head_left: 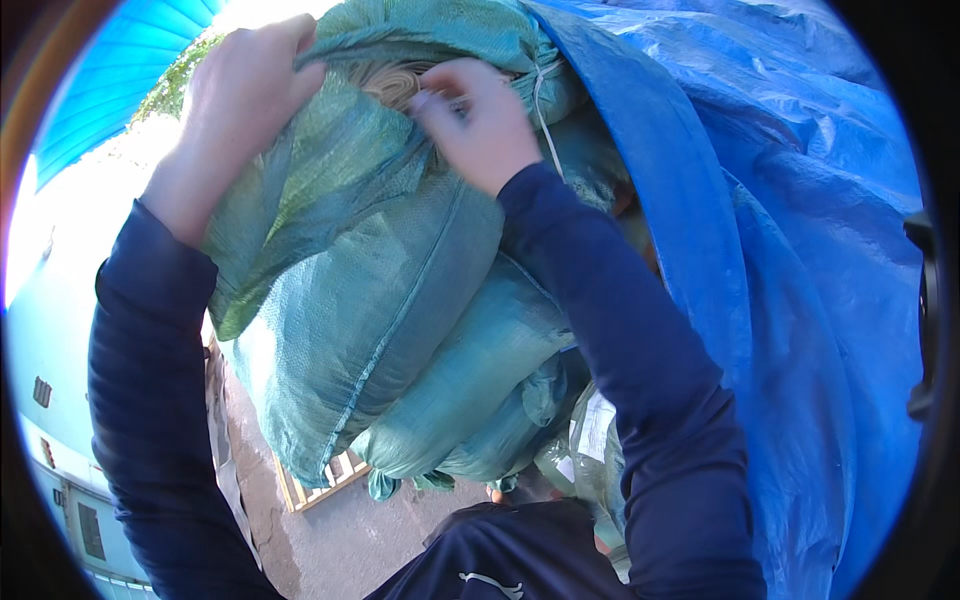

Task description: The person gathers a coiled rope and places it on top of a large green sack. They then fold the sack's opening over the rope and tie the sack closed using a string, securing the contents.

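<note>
At the top of a stack, a green woven sack [335, 140] has its mouth open. Beige folded layers [390, 84] show inside, but I cannot tell whether they are cloth or paper. My left hand [250, 85] grips the rim of the sack's mouth on the left, its fingertips partly hidden by the fabric. With curled fingers, my right hand [482, 125] pinches the edge of the beige layers from the right side. A white string [543, 105] hangs down beside my right wrist.
More filled green sacks [400, 290] are piled underneath, bulging toward me. A large blue tarpaulin [790, 250] drapes over the right side. Below lie a wooden pallet [318, 485] and grey pavement [365, 535]. A blue canopy [115, 75] spreads at the upper left.
</note>
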Available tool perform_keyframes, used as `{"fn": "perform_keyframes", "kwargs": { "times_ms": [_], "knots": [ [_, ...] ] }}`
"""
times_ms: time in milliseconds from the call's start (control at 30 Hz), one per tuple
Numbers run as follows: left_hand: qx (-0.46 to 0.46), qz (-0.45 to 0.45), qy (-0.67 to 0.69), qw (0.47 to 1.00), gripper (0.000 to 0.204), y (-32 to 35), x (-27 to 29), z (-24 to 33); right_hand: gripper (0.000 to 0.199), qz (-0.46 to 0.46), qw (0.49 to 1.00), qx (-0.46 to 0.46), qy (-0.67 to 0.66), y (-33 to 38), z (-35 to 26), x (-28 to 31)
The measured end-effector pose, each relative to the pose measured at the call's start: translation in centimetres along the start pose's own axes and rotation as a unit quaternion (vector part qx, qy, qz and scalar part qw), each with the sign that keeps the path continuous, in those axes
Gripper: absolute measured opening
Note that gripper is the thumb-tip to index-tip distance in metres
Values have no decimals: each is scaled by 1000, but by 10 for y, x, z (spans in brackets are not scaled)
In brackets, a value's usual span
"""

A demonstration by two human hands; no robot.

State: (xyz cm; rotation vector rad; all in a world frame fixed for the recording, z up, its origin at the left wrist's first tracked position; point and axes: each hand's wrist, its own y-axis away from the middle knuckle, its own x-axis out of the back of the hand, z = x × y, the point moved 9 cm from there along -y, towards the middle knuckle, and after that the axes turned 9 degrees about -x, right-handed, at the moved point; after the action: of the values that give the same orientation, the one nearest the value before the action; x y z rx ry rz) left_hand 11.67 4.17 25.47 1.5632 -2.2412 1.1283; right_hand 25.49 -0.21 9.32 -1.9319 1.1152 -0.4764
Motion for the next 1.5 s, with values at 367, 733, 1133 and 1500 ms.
{"fn": "perform_keyframes", "kwargs": {
  "times_ms": [367,733,1133,1500],
  "knots": [
    [-108,-483,-115,861,46,28,-89,75,26,-278,953,82,90,94,-61,-103],
    [-19,-208,-468,858,70,10,-51,-62,34,16,965,-216,-150,-6,8,-51],
    [-64,-98,-266,957,75,58,-60,-53,83,-97,891,-381,226,-36,7,-122],
    [41,-61,-134,988,53,68,-83,-76,96,106,938,-324,70,1,10,-94]
  ]
}}
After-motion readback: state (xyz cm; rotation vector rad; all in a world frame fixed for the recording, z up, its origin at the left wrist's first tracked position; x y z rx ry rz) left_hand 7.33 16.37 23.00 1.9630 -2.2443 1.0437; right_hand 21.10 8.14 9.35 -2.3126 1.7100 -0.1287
